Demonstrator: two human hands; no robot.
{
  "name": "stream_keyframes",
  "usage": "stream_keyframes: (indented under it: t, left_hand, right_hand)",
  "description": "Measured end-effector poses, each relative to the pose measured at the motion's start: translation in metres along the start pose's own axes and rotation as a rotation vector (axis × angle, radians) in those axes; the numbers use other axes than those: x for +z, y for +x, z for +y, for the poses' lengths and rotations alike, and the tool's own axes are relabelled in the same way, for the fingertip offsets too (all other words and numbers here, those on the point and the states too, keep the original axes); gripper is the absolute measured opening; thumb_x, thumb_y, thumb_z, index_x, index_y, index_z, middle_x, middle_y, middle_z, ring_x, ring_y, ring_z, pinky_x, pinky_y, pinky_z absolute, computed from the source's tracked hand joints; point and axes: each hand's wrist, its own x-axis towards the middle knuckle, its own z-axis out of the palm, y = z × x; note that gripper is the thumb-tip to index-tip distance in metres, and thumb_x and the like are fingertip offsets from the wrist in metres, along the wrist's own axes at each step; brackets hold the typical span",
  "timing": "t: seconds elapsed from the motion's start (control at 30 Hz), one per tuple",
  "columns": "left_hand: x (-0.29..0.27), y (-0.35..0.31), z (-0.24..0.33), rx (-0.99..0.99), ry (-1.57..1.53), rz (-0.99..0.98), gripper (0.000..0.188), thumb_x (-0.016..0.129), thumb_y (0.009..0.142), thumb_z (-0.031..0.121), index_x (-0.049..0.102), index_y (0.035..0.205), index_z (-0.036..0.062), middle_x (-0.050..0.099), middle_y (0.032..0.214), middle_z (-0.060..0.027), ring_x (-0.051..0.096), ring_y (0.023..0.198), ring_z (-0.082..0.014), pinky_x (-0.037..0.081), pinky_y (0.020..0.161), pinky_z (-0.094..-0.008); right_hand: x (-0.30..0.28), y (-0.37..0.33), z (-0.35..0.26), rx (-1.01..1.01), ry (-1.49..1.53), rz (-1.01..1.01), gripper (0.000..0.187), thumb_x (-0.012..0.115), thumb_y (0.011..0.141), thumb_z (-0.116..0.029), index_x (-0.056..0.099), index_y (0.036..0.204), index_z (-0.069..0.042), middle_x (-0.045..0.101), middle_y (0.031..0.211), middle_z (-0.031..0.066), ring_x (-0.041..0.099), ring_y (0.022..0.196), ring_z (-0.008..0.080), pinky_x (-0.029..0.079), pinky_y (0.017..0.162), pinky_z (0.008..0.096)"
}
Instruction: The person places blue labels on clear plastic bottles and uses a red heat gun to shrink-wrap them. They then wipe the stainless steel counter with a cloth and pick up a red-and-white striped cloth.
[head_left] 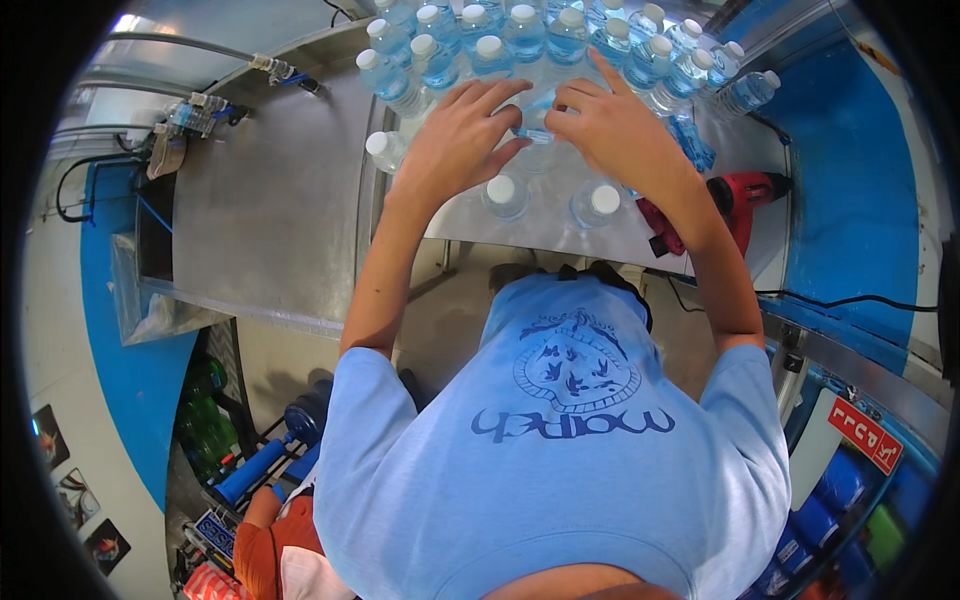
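Note:
Many clear plastic water bottles (520, 40) with white caps stand packed together on a steel table (280, 200). My left hand (462, 135) lies over the bottles near the front of the group, fingers spread. Beside it, my right hand (612, 130) rests on the bottles too, index finger stretched toward the back rows. The fingertips of both hands meet over one bottle (535, 128) between them. Two bottles (505, 195) (597, 203) stand just in front of my wrists, and one bottle (385, 150) stands apart to the left.
A red power tool (740, 195) lies on the table's right end, its black cord trailing right. Tubing and fittings (200, 110) sit at the table's far left. Blue walls flank both sides. Below left, another person in orange (275, 540) is near blue rollers (260, 465).

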Motion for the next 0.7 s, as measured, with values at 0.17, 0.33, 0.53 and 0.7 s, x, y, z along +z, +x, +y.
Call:
stream_keyframes:
  t: [0.17, 0.33, 0.53, 0.7]
  left_hand:
    - [-0.013, 0.0, 0.005, -0.022, 0.035, -0.002, 0.018, 0.078, 0.086, 0.021, 0.068, 0.094, 0.0079, 0.068, 0.129, -0.0009, 0.064, 0.115, -0.0292, 0.05, 0.101, -0.0433]
    - [-0.013, 0.003, 0.013, -0.066, 0.095, -0.029, 0.017, 0.075, 0.088, 0.018, 0.068, 0.1, 0.0083, 0.071, 0.12, -0.002, 0.066, 0.11, -0.0276, 0.05, 0.098, -0.0432]
    - [0.003, 0.0, 0.019, -0.211, 0.068, -0.103, 0.019, 0.074, 0.088, 0.018, 0.067, 0.103, 0.0083, 0.071, 0.118, -0.0046, 0.067, 0.108, -0.0299, 0.05, 0.098, -0.0422]
    - [0.015, -0.006, 0.026, -0.364, -0.149, -0.099, 0.022, 0.078, 0.087, 0.017, 0.068, 0.103, 0.0059, 0.071, 0.123, -0.0063, 0.067, 0.108, -0.034, 0.053, 0.093, -0.0441]
  right_hand:
    - [-0.01, 0.002, -0.006, -0.052, -0.073, 0.021, 0.023, 0.066, 0.085, -0.004, 0.07, 0.105, -0.015, 0.069, 0.089, 0.0035, 0.066, 0.11, 0.0223, 0.017, 0.126, 0.0596]
    - [-0.009, 0.006, 0.004, -0.034, -0.022, -0.043, 0.025, 0.068, 0.083, -0.002, 0.07, 0.105, -0.014, 0.068, 0.083, 0.0044, 0.067, 0.11, 0.0238, 0.011, 0.126, 0.0628]
    - [0.014, 0.005, 0.015, -0.08, 0.112, -0.126, 0.023, 0.067, 0.087, -0.004, 0.07, 0.108, -0.013, 0.066, 0.102, 0.0125, 0.066, 0.111, 0.0275, 0.017, 0.124, 0.065]
    - [0.014, -0.009, 0.025, 0.042, 0.508, -0.043, 0.022, 0.065, 0.095, -0.012, 0.07, 0.116, -0.009, 0.063, 0.119, 0.0126, 0.063, 0.115, 0.032, 0.041, 0.114, 0.0476]
